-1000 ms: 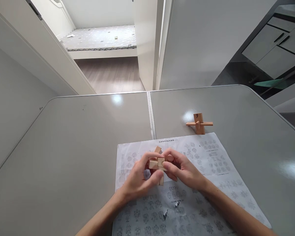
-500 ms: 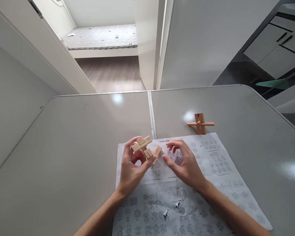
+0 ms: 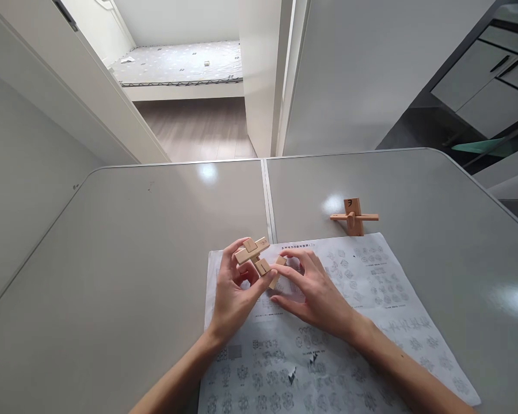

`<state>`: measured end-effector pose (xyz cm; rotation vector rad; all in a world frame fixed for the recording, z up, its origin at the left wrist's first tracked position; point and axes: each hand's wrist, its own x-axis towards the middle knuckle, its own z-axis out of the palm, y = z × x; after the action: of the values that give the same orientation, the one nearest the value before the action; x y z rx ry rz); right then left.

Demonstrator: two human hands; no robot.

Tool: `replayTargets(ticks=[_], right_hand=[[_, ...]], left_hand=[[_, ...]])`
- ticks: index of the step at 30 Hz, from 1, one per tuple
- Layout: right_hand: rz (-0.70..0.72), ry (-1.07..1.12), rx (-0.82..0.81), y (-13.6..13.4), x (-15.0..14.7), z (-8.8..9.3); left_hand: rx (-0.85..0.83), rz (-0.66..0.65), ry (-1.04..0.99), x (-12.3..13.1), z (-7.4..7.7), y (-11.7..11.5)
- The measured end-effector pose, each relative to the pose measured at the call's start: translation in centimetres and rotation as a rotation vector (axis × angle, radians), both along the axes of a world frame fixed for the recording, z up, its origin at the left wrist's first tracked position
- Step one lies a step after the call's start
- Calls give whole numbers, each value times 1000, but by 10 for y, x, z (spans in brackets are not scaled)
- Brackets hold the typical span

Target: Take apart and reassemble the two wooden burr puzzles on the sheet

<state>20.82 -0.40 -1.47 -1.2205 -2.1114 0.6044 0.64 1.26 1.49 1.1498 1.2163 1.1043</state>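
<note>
1. My left grip (image 3: 237, 293) is clamped on a wooden block assembly (image 3: 254, 253), with the thumb at its near end and the fingers behind its left side.
2. The assembly, made of crossed pale blocks, is tilted above the far left part of a printed sheet (image 3: 280, 329).
3. My right grip (image 3: 317, 293) stands apart, thumb and index finger spread around a loose wooden block (image 3: 274, 282). I cannot tell whether the fingers contact it.
4. The loose block lies aslant just right of the assembly, partly hidden by my right index finger.
5. The sheet, printed with rows of small figures and torn at two spots, lies on the grey tabletop (image 3: 155, 247).
6. A wooden cross (image 3: 354, 217) stands at the sheet's far edge, well apart from both grips.
</note>
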Motion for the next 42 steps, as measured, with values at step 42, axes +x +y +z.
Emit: replayTargets(ticks=[42], right_hand=[[-69, 267, -39, 6, 13, 1]], left_hand=[[84, -64, 73, -2, -6, -4]])
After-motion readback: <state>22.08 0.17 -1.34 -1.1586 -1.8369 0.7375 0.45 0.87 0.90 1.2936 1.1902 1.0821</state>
